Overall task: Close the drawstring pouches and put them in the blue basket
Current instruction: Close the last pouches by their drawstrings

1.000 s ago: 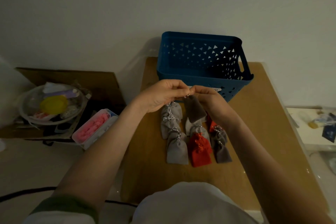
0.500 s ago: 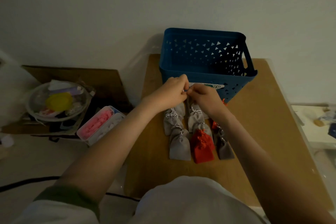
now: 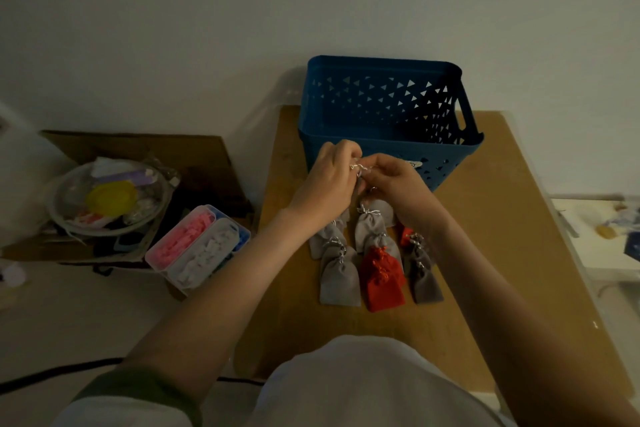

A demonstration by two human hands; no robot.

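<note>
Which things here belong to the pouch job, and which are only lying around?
Job: left hand and right hand pinching a drawstring; grey pouches and red pouches on the table; blue basket.
Lying about: clear bowl of oddments; compartment box with pink and white pieces; cardboard.

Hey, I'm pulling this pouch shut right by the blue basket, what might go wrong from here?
1. Both the left hand and right hand pinch the thin silver cord; it may slip, dropping the held pouch short of the blue basket.
2. The right wrist hangs just over the pouches on the table; lowering it might scatter them.
3. The held pouch is mostly hidden between the hands, so a half-open mouth may go unnoticed.
</note>
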